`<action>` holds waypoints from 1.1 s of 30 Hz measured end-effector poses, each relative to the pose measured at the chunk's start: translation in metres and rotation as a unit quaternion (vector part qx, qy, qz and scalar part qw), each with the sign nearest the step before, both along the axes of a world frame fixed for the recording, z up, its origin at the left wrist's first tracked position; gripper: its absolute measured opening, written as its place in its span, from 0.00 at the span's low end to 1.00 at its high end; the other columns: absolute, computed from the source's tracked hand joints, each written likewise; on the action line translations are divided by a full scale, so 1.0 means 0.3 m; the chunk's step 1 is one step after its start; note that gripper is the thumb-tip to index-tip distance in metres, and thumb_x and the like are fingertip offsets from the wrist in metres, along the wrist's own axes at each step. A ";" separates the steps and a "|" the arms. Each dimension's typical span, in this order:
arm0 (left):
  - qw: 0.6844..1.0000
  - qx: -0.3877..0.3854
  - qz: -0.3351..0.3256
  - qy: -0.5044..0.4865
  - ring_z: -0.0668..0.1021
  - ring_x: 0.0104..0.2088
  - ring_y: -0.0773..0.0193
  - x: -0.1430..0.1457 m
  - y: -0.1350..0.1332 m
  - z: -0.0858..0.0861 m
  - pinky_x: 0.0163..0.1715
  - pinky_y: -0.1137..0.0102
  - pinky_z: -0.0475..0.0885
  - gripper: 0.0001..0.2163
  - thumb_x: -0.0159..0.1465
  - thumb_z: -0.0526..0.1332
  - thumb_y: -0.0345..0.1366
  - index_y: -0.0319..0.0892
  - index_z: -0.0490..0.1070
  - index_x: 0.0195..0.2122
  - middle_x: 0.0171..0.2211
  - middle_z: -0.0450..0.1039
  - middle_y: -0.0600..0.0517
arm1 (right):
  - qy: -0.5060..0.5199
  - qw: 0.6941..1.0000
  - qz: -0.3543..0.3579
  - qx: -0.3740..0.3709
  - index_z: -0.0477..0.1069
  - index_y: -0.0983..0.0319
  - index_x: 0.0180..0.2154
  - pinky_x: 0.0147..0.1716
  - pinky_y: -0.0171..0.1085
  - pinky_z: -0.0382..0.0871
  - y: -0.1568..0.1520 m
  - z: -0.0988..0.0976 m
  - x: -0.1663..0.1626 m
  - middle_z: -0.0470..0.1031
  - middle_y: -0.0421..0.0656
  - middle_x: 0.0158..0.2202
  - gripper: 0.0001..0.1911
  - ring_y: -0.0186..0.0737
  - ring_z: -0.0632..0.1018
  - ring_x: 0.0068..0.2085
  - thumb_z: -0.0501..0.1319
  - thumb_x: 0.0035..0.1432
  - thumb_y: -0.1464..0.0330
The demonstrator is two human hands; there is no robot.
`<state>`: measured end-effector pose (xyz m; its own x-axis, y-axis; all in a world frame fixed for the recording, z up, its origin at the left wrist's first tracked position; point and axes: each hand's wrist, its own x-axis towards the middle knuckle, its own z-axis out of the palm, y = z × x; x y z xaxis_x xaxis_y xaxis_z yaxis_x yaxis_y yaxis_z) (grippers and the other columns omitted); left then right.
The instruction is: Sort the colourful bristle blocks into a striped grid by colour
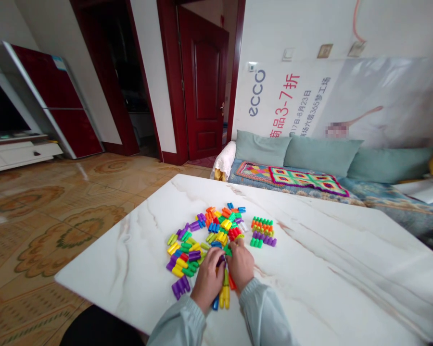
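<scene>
My left hand (210,278) and my right hand (241,264) meet over a pile of bright plastic building blocks, each shaped like joined round-ended pegs. The left fingers are closed around a dark purple block (221,261), mostly hidden between the hands. My right fingers are curled against the same spot; what they grip is covered. Just below the hands lie a yellow block (224,297), a blue block (215,302) and an orange-red block (232,282). Left of my left hand is a purple block (181,287). Several mixed-colour blocks (182,262) spread around and beyond my hands.
Right of the pile, a joined row-by-row group of blocks (262,226) in green, orange and purple lies on the white marbled table (328,269). Behind the table stands a sofa with green cushions (319,154). A dark round seat (101,327) is at the lower left.
</scene>
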<state>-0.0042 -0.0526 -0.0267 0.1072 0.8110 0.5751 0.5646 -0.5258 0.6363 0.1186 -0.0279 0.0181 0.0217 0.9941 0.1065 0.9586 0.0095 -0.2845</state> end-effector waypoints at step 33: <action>0.996 0.052 -0.069 0.003 0.79 0.50 0.59 -0.025 -0.003 -0.009 0.49 0.63 0.78 0.19 0.69 0.50 0.28 0.48 0.69 0.58 0.49 0.76 0.46 | 0.421 0.896 0.080 0.112 0.77 0.59 0.38 0.45 0.43 0.71 -0.152 -0.023 0.055 0.78 0.45 0.38 0.09 0.47 0.76 0.43 0.62 0.53 0.71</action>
<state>-0.0116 -0.0536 -0.0293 0.2175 0.7241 0.6545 0.4860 -0.6619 0.5707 0.1351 -0.0734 0.0111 0.0470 0.9471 0.3176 0.3857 0.2760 -0.8804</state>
